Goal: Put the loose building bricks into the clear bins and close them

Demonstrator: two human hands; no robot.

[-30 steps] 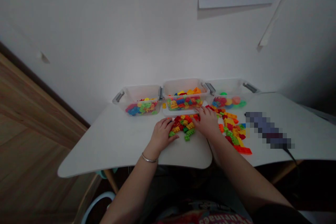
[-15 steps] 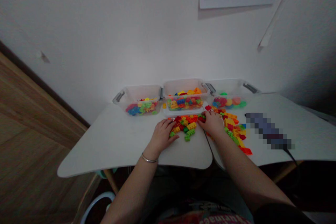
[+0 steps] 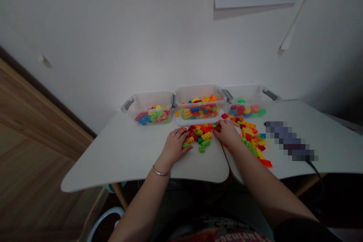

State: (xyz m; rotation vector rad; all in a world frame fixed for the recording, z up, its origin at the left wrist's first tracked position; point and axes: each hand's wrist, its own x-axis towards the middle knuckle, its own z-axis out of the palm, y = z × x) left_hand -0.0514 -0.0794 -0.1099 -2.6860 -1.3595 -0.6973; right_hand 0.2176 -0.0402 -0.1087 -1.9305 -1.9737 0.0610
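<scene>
A loose pile of toy building bricks point(image 3: 200, 135) in red, yellow, green and orange lies on the white table between my hands. My left hand point(image 3: 176, 145) curves along the pile's left side, thumb apart from the fingers, its fingertips touching the bricks. At the right end of the pile is my right hand point(image 3: 229, 133), fingers and thumb slightly apart against a few red and green bricks. A second heap of bricks point(image 3: 252, 140) spreads to the right of that hand, partly hidden by the forearm.
Behind the bricks stand three clear bins: the left bin point(image 3: 153, 100), the middle bin point(image 3: 198, 92) on a white lid point(image 3: 184, 122), and the right bin point(image 3: 246, 94), each holding coloured pieces. A blurred-out object point(image 3: 289, 140) with a cable lies on the right table. A seam separates the two tabletops.
Both hands stay nearly in place at the sides of the pile. The view has shifted very slightly; the bricks look almost unchanged.
</scene>
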